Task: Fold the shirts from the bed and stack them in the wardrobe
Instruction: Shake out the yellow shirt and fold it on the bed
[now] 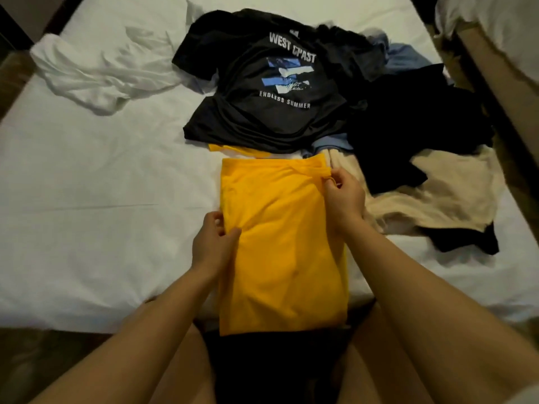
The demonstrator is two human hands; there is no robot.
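Note:
A yellow shirt (280,243), folded into a long narrow panel, lies on the white bed (102,199) at its near edge and hangs slightly over it. My left hand (214,243) pinches the shirt's left edge about midway. My right hand (344,196) pinches its upper right corner. Beyond it lies a black printed T-shirt (262,83) spread flat, with a heap of dark and blue clothes (408,112) to its right. A cream shirt (452,193) lies crumpled on the right, and a white shirt (96,74) on the far left.
A second bed or mattress with a brown frame (495,53) stands close on the right. Dark floor shows at the bottom left (58,360). The wardrobe is not in view.

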